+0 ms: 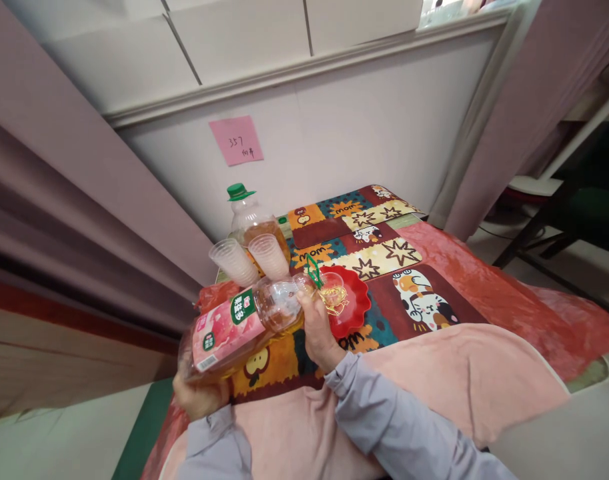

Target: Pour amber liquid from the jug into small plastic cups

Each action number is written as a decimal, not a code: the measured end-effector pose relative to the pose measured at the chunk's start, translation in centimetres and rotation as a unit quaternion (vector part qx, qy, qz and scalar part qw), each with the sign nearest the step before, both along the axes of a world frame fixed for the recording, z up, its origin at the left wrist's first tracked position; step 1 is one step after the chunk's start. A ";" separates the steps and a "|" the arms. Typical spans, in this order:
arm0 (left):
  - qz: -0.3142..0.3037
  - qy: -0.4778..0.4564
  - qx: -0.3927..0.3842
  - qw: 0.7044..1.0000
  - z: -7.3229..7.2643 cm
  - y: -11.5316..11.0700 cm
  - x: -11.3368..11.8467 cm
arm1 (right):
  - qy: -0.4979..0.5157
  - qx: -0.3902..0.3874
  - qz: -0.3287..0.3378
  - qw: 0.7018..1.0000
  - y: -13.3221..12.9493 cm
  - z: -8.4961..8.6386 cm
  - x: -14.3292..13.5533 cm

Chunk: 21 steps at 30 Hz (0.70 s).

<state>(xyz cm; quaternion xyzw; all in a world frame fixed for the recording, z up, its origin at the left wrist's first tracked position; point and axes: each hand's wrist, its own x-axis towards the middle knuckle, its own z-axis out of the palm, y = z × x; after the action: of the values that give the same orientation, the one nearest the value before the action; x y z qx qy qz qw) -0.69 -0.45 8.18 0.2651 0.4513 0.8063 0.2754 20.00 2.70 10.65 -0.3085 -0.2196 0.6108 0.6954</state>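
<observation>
Bottle (280, 308) is located to the left of the dish (358, 303), held at a slant by the person with both hands. The neck points toward the dish; the base points away from it. A green handle (313, 272) at the neck overlaps the dish's left edge in view. The label (228, 331) is pink and faces up. Amber liquid shows through the wall.

Right hand (319, 332): placed immediately left of the dish, closed around the neck, thumb on the upper side. The other fingers are largely hidden.

Left hand (201, 398): placed at the base, on the side farther from the dish, cupped beneath and curled against it. I cannot tell how firmly either hand presses, nor whether the base touches the table.

Surroundings, relative to the dish: two stacks of clear cups (270, 256) lean to the left and slightly beyond. A second bottle (250, 219) stands upright behind the cups, farther from the dish. The dish rests on a patterned mat (459, 297). Pink cloth (424, 373) lies on its near side; red sheeting (449, 252) extends to its right. A pink note (237, 141) is fixed to the wall (359, 127) beyond it.
</observation>
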 end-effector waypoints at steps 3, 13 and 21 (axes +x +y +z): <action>-0.004 0.002 -0.002 1.000 0.2 -0.1 0.1 | 0.007 -0.002 0.006 1.000 0.0 0.0 0.0; 0.011 0.014 0.008 1.000 0.1 0.0 0.2 | 0.011 -0.005 0.008 1.000 0.1 -0.1 -0.1; 0.018 -0.001 0.011 1.000 0.5 0.0 0.5 | 0.005 -0.016 0.007 1.000 0.1 -0.6 -0.2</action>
<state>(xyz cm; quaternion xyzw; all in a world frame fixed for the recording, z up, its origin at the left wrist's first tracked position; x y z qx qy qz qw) -0.16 -0.45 8.66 0.2592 0.4463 0.8165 0.2587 19.81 2.82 10.08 -0.3152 -0.2083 0.6211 0.6867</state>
